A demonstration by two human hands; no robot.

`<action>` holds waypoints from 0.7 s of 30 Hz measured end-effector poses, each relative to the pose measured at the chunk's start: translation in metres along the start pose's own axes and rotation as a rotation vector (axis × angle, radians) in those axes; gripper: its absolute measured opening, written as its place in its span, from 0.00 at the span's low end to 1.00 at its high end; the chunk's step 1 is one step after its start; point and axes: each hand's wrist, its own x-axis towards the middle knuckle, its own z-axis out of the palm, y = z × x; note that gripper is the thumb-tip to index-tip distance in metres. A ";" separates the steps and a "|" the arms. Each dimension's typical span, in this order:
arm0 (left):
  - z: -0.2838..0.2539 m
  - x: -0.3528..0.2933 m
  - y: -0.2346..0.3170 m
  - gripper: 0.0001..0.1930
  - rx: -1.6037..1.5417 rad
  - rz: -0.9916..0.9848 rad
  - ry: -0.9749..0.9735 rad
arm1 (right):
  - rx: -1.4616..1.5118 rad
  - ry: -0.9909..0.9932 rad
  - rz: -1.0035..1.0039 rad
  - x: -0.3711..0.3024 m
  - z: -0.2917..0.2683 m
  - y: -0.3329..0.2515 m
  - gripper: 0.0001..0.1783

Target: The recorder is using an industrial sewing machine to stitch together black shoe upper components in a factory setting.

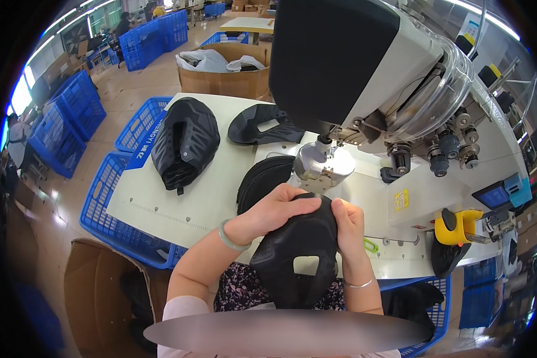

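Both of my hands hold a black shoe upper (pixel 304 234) with a cut-out opening, just in front of the sewing machine's metal post (pixel 321 166). My left hand (pixel 284 206) grips its upper left edge, thumb on top. My right hand (pixel 348 222) closes on the upper right edge, thumb also on top. The machine's needle area is right beyond my fingers. Behind my left hand lies a stack of black curved pieces (pixel 262 182). A folded black shoe upper (pixel 186 140) rests on the table's left, and a flatter upper (pixel 253 124) lies at the back.
The large sewing machine head (pixel 334 56) overhangs the white table (pixel 146 206). Blue crates (pixel 95 206) stand along its left side. An open cardboard box (pixel 104 292) is at lower left. A yellow device (pixel 450 228) sits right; a small green tool (pixel 371 245) lies near my right hand.
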 end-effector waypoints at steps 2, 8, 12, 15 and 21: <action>-0.002 -0.001 -0.002 0.13 -0.029 -0.021 0.011 | -0.040 -0.016 -0.058 0.000 -0.001 0.000 0.23; -0.007 -0.002 -0.002 0.13 -0.082 -0.026 -0.046 | -0.063 -0.007 0.020 0.001 -0.002 0.003 0.23; -0.009 -0.002 -0.001 0.13 -0.043 -0.076 -0.036 | -0.102 -0.013 -0.001 0.002 -0.005 0.006 0.21; -0.010 -0.003 -0.002 0.12 -0.058 -0.102 -0.029 | -0.064 -0.013 0.024 0.002 -0.006 0.007 0.20; -0.011 -0.005 -0.012 0.11 -0.041 -0.046 0.003 | -0.084 -0.052 0.007 0.002 -0.004 0.009 0.18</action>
